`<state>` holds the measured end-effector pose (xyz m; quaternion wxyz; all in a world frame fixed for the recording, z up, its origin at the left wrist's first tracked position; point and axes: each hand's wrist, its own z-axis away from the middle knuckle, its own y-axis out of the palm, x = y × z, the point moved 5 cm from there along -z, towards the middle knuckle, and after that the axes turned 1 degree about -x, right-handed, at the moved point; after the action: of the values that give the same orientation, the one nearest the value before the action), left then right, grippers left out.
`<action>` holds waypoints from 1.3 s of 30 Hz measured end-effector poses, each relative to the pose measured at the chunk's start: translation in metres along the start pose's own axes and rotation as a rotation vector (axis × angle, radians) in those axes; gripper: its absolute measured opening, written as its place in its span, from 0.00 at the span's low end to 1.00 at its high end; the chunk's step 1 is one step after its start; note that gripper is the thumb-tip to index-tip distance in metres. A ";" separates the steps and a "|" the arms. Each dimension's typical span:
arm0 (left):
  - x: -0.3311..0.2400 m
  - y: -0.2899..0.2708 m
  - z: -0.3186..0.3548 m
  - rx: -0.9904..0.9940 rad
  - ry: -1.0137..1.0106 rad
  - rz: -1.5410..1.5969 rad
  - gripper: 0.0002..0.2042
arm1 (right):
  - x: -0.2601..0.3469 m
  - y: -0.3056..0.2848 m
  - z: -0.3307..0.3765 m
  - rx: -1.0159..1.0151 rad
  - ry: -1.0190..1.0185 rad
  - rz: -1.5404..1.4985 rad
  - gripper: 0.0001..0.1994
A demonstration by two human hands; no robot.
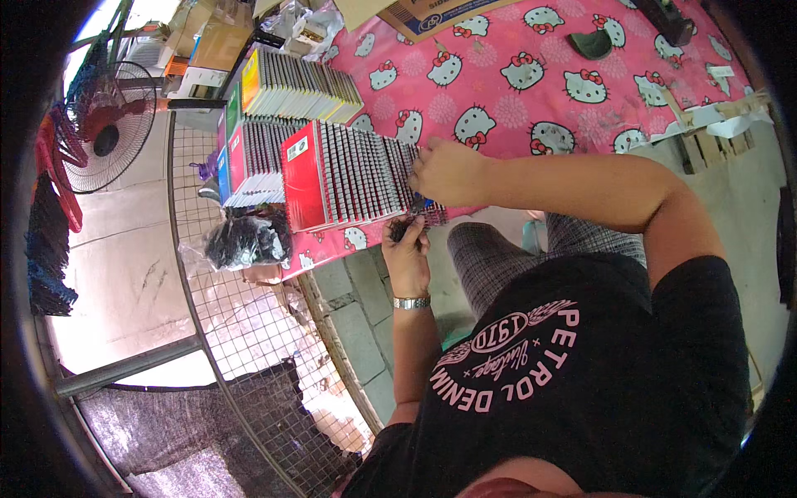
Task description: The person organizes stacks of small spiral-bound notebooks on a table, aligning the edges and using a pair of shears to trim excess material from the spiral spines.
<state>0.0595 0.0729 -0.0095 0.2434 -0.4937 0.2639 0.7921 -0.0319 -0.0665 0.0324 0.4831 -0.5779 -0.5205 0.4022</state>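
Observation:
A row of spiral notebooks [357, 174] stands on edge on the pink tablecloth, wire spines up, with a red cover facing left. At the row's right end my right hand [448, 172] has its fingers curled; what they hold is hidden, though a bit of dark blue shows just below them. My left hand [408, 253], with a metal watch [411, 303] on its wrist, is at the table's near edge. Its fingers are closed around a small bundle of thin black pieces [404, 227], too fine to name.
More notebook rows [299, 87] stand behind, beside a clear bag of black items [245, 241]. A cardboard box [440, 15] lies at the table's far side, with a dark green object [590, 45] farther right. A fan [108, 133] and wire mesh [241, 349] are at the left.

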 end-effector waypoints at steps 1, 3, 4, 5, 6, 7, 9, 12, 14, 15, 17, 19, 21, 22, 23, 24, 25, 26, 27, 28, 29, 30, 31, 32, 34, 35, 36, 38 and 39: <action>0.000 -0.002 0.000 -0.013 0.009 -0.011 0.07 | 0.000 0.001 -0.001 0.106 0.009 0.000 0.10; 0.002 -0.004 -0.002 -0.034 0.025 -0.031 0.07 | -0.004 -0.003 0.006 -0.044 0.008 -0.041 0.10; 0.003 -0.003 -0.001 -0.029 0.024 -0.027 0.07 | -0.008 -0.004 0.010 -0.117 0.010 -0.059 0.10; 0.003 -0.003 -0.001 -0.023 0.023 -0.023 0.07 | -0.011 -0.002 0.013 -0.148 0.014 -0.034 0.10; 0.003 -0.003 0.000 -0.019 0.023 -0.020 0.08 | -0.013 -0.003 0.015 -0.181 0.019 -0.011 0.10; 0.003 -0.003 -0.001 -0.021 0.011 -0.025 0.08 | -0.014 -0.004 0.017 -0.213 0.023 0.013 0.10; 0.004 -0.003 -0.002 -0.028 -0.010 -0.036 0.08 | -0.008 -0.004 0.009 -0.187 0.000 -0.012 0.10; 0.006 -0.006 -0.005 -0.026 -0.042 -0.030 0.07 | -0.003 -0.002 -0.002 0.081 0.033 -0.061 0.10; 0.009 -0.014 -0.007 -0.039 -0.052 -0.030 0.07 | -0.002 0.000 -0.005 0.191 0.056 -0.112 0.09; 0.009 -0.013 -0.007 -0.037 -0.060 -0.032 0.07 | -0.006 0.005 -0.004 0.176 0.068 -0.142 0.09; 0.007 -0.012 -0.005 -0.039 -0.069 -0.001 0.08 | -0.014 0.008 0.003 0.044 0.076 -0.139 0.08; 0.007 -0.009 -0.001 -0.048 -0.096 0.050 0.07 | -0.019 0.002 0.014 -0.188 0.060 -0.069 0.07; 0.009 -0.005 0.000 -0.061 -0.141 0.112 0.05 | -0.017 0.000 0.015 -0.327 0.002 0.022 0.07; 0.010 -0.004 -0.001 -0.034 -0.122 0.083 0.05 | -0.014 -0.001 0.015 -0.399 -0.027 0.068 0.07; 0.011 -0.005 -0.004 -0.008 -0.102 0.052 0.06 | -0.011 0.004 0.012 -0.329 -0.027 0.042 0.07; 0.013 -0.005 -0.006 0.018 -0.083 0.023 0.06 | -0.006 0.006 0.006 -0.258 -0.027 0.016 0.07; 0.013 -0.007 -0.009 0.017 -0.068 -0.026 0.06 | -0.002 0.008 0.002 -0.187 -0.028 -0.010 0.07; 0.014 -0.009 -0.011 0.016 -0.053 -0.075 0.06 | -0.003 0.013 -0.001 -0.071 0.008 -0.063 0.07; 0.012 -0.009 -0.011 0.015 -0.040 -0.125 0.06 | -0.005 0.017 -0.003 0.045 0.044 -0.116 0.07; 0.011 -0.010 -0.010 0.000 -0.044 -0.109 0.06 | -0.006 0.021 -0.002 0.163 0.080 -0.169 0.07; 0.011 -0.011 -0.009 -0.015 -0.049 -0.093 0.06 | -0.008 0.019 -0.001 0.147 0.098 -0.193 0.07; 0.009 -0.011 -0.008 -0.028 -0.053 -0.075 0.06 | -0.012 0.019 0.002 0.130 0.117 -0.214 0.07; 0.010 -0.013 -0.007 -0.024 -0.068 -0.033 0.06 | -0.016 0.020 0.006 0.113 0.136 -0.235 0.07; 0.011 -0.016 -0.007 -0.020 -0.084 0.009 0.06 | -0.018 0.014 0.009 -0.038 0.090 -0.161 0.07; 0.014 -0.014 -0.006 -0.024 -0.117 0.067 0.06 | -0.019 0.010 0.021 -0.336 0.003 -0.010 0.07; 0.015 -0.012 -0.006 -0.034 -0.131 0.082 0.07 | -0.017 0.013 0.021 -0.406 -0.025 -0.006 0.07; 0.016 -0.012 -0.006 -0.049 -0.141 0.097 0.07 | -0.013 0.011 0.019 -0.479 -0.057 -0.004 0.07; 0.016 -0.008 -0.008 -0.034 -0.081 0.011 0.08 | -0.008 0.016 0.010 -0.407 -0.059 -0.009 0.07; 0.017 -0.006 -0.009 -0.027 -0.053 -0.030 0.09 | -0.003 0.021 0.004 -0.260 -0.029 -0.017 0.07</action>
<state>0.0624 0.0731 -0.0294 0.2555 -0.4794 0.2393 0.8047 -0.0315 -0.0692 0.0106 0.3999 -0.6253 -0.5800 0.3356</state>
